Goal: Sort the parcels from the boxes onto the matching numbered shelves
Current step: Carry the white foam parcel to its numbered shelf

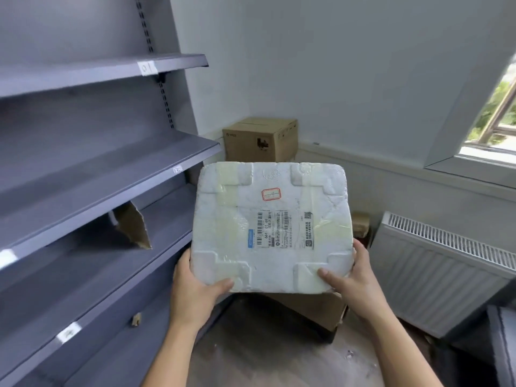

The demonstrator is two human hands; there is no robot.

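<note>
Red-framed sticker (270, 194) unreadable — blurred, cardboard box (315, 305) mostly hidden under foam parcel (273, 227)

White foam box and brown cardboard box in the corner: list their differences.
The white foam box is held by left hand and right hand; the brown cardboard box sits untouched. The foam box carries a shipping label and red-framed sticker; the cardboard box only small dark marks. Both look closed.

White taped foam parcel (272, 227) held level beside grey shelves (92, 174); red-bordered sticker number illegible.
</note>
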